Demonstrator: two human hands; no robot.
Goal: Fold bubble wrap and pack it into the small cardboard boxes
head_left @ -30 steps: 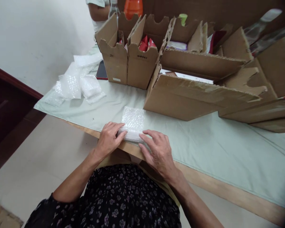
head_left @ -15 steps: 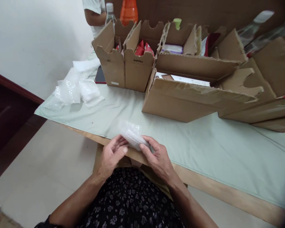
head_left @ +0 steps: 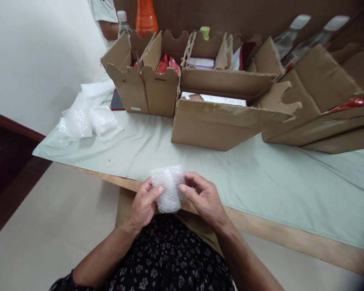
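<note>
A folded piece of bubble wrap (head_left: 169,192) is held up at the table's front edge, between both hands. My left hand (head_left: 145,202) grips its left side, thumb on the near face and fingers behind. On the right side, my right hand (head_left: 202,197) pinches the edge between thumb and fingers. Whether anything is inside the wrap cannot be made out. More bubble wrap pieces (head_left: 79,122) lie loosely heaped at the table's left end, among them a flat folded packet (head_left: 103,120).
Open cardboard boxes (head_left: 203,125) line the back of the table (head_left: 133,157), holding red packets (head_left: 169,64) and a white box (head_left: 215,99). Clear bottles (head_left: 291,34) and an orange bottle (head_left: 146,20) stand behind. A dark phone-like slab (head_left: 117,101) lies left. Another person's sleeve (head_left: 104,11) shows at the back.
The bubble wrap has turned from a slanted roll to a flatter, upright piece facing me, nearer my body. My left hand has closed on its side. The view has shifted right.
</note>
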